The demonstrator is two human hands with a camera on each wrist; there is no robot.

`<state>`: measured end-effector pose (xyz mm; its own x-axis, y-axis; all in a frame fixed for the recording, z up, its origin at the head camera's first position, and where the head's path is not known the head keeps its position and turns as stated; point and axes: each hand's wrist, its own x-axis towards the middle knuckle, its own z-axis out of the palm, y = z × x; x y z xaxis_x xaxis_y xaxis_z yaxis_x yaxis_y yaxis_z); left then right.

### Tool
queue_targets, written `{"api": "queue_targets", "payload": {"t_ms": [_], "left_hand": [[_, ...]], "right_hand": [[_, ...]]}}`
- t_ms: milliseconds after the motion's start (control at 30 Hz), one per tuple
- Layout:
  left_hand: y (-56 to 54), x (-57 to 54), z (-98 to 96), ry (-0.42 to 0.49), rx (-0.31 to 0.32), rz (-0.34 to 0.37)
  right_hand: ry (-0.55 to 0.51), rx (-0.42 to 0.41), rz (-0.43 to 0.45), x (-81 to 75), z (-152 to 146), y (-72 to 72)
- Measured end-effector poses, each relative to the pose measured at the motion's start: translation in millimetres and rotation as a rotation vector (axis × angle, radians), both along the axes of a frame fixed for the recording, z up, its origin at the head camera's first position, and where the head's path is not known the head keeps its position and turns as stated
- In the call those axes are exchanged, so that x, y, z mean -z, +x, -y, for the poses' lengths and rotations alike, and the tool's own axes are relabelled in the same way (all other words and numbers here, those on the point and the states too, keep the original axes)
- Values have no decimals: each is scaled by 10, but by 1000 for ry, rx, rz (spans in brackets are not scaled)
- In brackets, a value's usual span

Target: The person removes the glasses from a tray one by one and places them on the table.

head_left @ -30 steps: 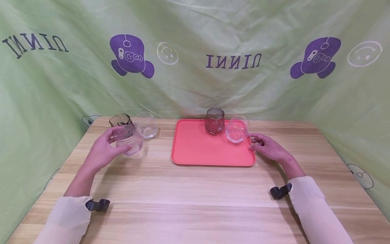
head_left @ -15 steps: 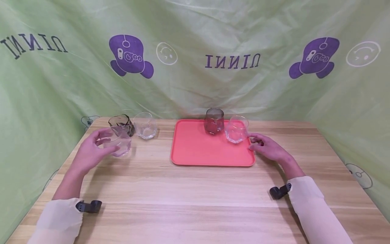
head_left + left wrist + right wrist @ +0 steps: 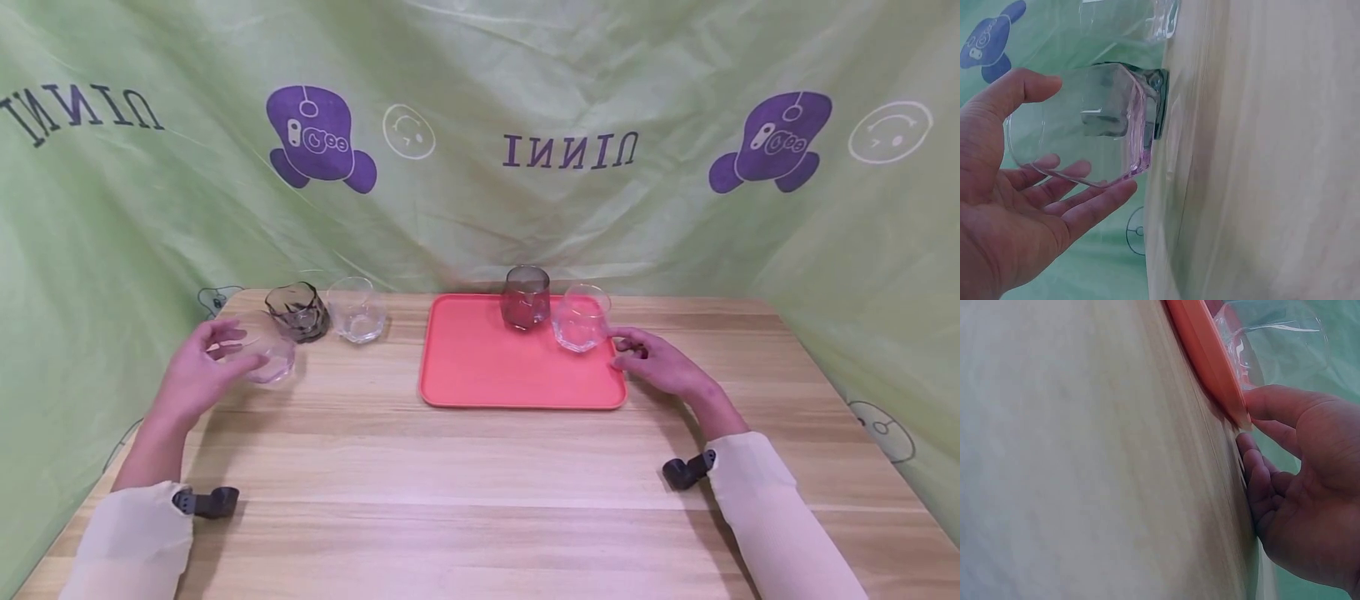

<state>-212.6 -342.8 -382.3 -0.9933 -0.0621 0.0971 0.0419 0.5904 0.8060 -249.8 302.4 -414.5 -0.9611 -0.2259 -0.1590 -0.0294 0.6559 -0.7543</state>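
Observation:
My left hand holds a faceted glass tumbler with a faint pink tint, thumb on one side and fingers on the other. Whether its base meets the table cannot be told. Just behind it stand a smoky grey tumbler and a clear tumbler. At the right edge of a red tray, my right hand touches the rim with a fairly straight thumb; its other fingers are bent beside the table. On the tray sit a dark tumbler and a clear tumbler, both upright.
The wooden table extends in front of the tray and between both arms. A green printed curtain hangs close behind the table and along its sides. Each sleeve cuff carries a small black camera.
The left hand has moved left with the pinkish tumbler, away from the clear one and out from in front of the smoky one. The right hand stays at the tray.

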Motion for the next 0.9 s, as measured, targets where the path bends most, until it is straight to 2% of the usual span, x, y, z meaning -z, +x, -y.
{"api": "queue_targets", "payload": {"t_ms": [133,433,667,900], "left_hand": [[-36,-9,33,-2,-16,1],[-111,-9,95,-20,-42,58],[-118,17,121,-15,-69,62],[-137,31,105,-13,-58,58]], "right_hand": [[4,4,0,7,-14,-12],[6,5,-1,28,-22,-18],[5,4,-5,28,-21,-28],[-17,7,3,26,-29,-16]]}}
